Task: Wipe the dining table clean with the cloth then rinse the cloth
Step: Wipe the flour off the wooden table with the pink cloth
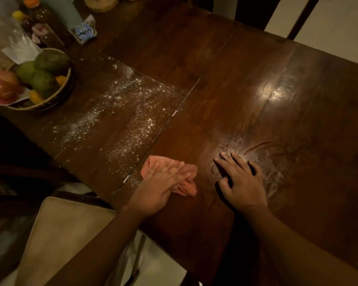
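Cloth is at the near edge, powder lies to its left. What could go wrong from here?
1. The white powder runs to the near edge of the table; a stroke of the cloth toward the person could drop it on the chair cushion.
2. Powder lies close to the fruit basket; a wide sweep may push it under the rim.
3. The right hand rests on a smeared patch and may leave marks.

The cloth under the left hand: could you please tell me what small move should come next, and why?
Probably slide the cloth leftward and away, into the white powder. The left hand presses flat on it right at the powder's near edge, and that patch of the table is unwiped.
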